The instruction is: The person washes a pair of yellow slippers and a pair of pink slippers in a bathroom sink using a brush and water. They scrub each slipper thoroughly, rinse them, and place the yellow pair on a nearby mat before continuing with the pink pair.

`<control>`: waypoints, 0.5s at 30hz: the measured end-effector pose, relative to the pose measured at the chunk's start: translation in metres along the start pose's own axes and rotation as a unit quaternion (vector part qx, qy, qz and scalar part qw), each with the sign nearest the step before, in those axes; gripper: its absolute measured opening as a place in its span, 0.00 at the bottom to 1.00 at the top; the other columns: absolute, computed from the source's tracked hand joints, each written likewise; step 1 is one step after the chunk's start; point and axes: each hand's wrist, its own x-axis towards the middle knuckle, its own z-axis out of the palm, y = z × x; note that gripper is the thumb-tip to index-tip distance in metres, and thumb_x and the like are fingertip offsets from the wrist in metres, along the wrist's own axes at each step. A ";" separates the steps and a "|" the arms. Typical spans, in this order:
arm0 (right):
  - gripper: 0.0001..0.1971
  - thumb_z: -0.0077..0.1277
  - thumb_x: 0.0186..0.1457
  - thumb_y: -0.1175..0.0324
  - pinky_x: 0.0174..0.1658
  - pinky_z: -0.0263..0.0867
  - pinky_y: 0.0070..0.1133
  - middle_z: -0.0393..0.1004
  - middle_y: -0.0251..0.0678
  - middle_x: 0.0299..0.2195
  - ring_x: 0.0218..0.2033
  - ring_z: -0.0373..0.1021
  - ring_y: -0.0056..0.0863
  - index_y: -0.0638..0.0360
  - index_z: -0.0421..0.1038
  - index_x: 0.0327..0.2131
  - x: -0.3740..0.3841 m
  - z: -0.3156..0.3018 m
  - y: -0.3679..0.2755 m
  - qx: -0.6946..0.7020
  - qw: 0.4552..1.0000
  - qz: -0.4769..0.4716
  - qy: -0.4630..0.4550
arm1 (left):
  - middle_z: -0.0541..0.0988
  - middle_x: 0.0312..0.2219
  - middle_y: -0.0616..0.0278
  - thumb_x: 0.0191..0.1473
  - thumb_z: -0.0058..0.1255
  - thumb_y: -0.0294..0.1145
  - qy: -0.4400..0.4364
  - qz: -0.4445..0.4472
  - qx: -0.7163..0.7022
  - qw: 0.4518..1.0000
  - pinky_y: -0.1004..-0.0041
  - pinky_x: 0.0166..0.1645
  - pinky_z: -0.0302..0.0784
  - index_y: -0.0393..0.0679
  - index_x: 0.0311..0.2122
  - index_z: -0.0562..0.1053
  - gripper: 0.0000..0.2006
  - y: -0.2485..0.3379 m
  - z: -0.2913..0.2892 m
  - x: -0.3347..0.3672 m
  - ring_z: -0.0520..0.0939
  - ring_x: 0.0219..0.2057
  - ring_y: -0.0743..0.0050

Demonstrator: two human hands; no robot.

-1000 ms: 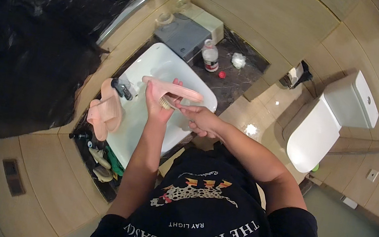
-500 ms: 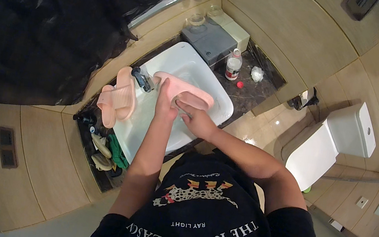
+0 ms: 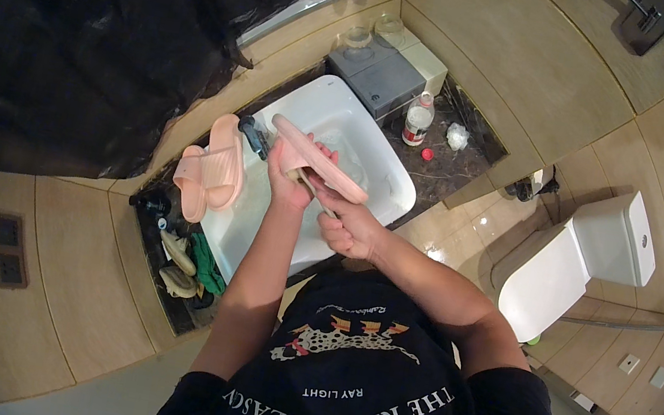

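Observation:
Over the white sink (image 3: 398, 192), my left hand (image 3: 287, 186) grips a pink slipper (image 3: 325, 167), its fingers wrapped round the far side. The slipper is tilted on edge, toe and heel slanting from upper left to lower right. My right hand (image 3: 351, 226) is closed round a thin, pale stick-like handle (image 3: 307, 183), whose far end goes in under the slipper's strap and is hidden. Beside the tap (image 3: 253, 138), a pair of pink slippers (image 3: 216, 170) rests on the sink's left rim, one overlapping the other. Suds and water show in the basin.
Right of the sink, a clear bottle (image 3: 418, 122), a red cap (image 3: 427, 154) and a white crumpled wad (image 3: 457, 136) stand on the dark counter. Behind is a grey box (image 3: 375, 75). Green cloth (image 3: 207, 264) lies at the left corner. A white toilet (image 3: 551, 277) stands right.
The slipper has turned more onto its edge. My right hand has drawn back toward me, and the thin handle in it now shows. The whole view has shifted slightly.

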 end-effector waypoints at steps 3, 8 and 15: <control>0.17 0.38 0.66 0.57 0.14 0.49 0.14 0.52 0.21 0.15 0.12 0.47 0.14 0.34 0.65 0.56 -0.005 0.000 -0.008 -0.322 0.935 -0.084 0.124 | 0.73 0.40 0.56 0.49 0.51 0.56 0.095 0.042 0.132 0.986 0.53 0.52 0.70 0.43 0.50 0.65 0.30 0.003 -0.014 0.013 0.75 0.43 0.56; 0.21 0.40 0.62 0.68 0.37 0.71 0.34 0.77 0.37 0.36 0.31 0.75 0.41 0.39 0.63 0.58 0.014 -0.054 -0.011 -0.776 0.528 -0.285 0.196 | 0.72 0.45 0.59 0.56 0.48 0.49 0.133 0.052 0.196 0.970 0.58 0.51 0.72 0.49 0.54 0.63 0.24 -0.013 -0.037 0.029 0.74 0.48 0.59; 0.25 0.44 0.59 0.67 0.30 0.69 0.32 0.75 0.40 0.27 0.27 0.74 0.40 0.35 0.58 0.60 0.013 -0.052 -0.010 -0.823 0.434 -0.310 0.197 | 0.73 0.46 0.60 0.56 0.50 0.48 0.241 0.091 0.197 0.946 0.59 0.52 0.72 0.47 0.54 0.63 0.25 -0.010 -0.041 0.039 0.74 0.48 0.60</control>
